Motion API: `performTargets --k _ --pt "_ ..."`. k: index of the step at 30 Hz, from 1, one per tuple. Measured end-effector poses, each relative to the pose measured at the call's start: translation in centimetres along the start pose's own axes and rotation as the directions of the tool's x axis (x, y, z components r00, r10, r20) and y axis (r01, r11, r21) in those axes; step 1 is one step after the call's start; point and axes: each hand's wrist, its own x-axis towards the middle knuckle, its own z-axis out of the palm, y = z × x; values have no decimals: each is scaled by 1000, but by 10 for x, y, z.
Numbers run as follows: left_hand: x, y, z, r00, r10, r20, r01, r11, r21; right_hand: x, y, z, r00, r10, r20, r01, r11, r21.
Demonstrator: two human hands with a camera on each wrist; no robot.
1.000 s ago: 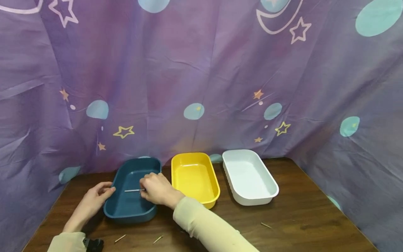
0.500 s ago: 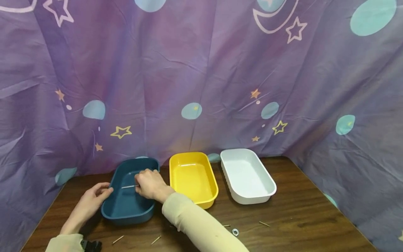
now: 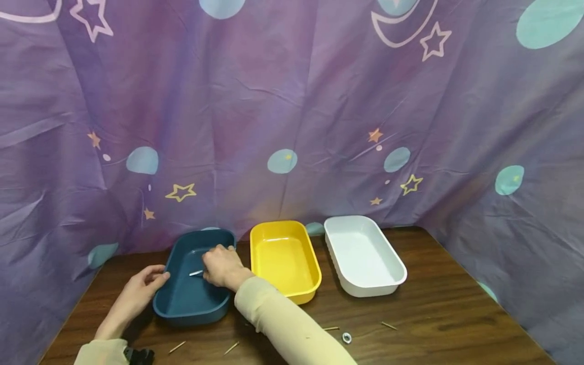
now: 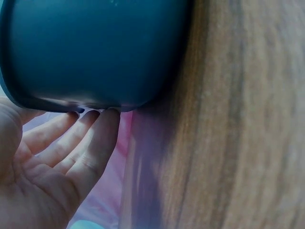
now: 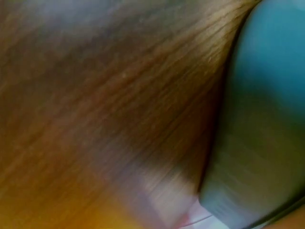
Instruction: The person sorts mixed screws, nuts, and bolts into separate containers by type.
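Observation:
A dark blue tray [image 3: 191,317] stands at the left of the table. My left hand [image 3: 137,294] holds it by the left rim; in the left wrist view, the fingertips of the left hand [image 4: 62,167] touch the tray's outer wall [image 4: 100,52]. Over the tray's inside, my right hand [image 3: 222,266] grips a thin silver rod [image 3: 196,273], whose free end points left. The rest of the rod is hidden in the fist, so its kind cannot be told. The right wrist view is blurred and shows the tray's outer side [image 5: 257,157] beside the tabletop.
Right of the blue tray stand a yellow tray [image 3: 315,274] and a white tray [image 3: 374,291]. Several thin brass-coloured screws or nails, one a fastener [image 3: 231,348], lie along the front, with a silver nut [image 3: 347,338]. A purple cloth [image 3: 255,126] hangs behind the table.
The right hand stays over the blue tray; the rod has turned and less of it shows. The right forearm has shifted left, uncovering the nut and a brass fastener. The left hand keeps its place.

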Motion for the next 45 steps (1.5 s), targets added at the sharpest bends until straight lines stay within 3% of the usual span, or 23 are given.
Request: performTargets --k 5,15,22,29,38,45 --pt "0 0 3 1000 -4 -2 4 1000 1 -1 -1 1 998 25 49 -24 999 -28" --pt "0 -1 3 999 24 -25 -24 999 27 -1 -4 -1 997 32 76 -28 998 -55" --pt "1 -1 3 999 21 -37 -20 999 26 -2 -2 -4 996 7 85 -5 999 -33" --pt "1 0 3 999 22 -32 -22 1000 13 -7 5 -21 995 -30 98 30 1000 10" --pt "0 0 2 999 32 -38 -31 999 31 -27 23 -56 984 -152 89 151 988 14" --pt "2 -1 2 998 52 -45 -50 998 34 -57 47 -80 948 -317 2 316 946 -74"
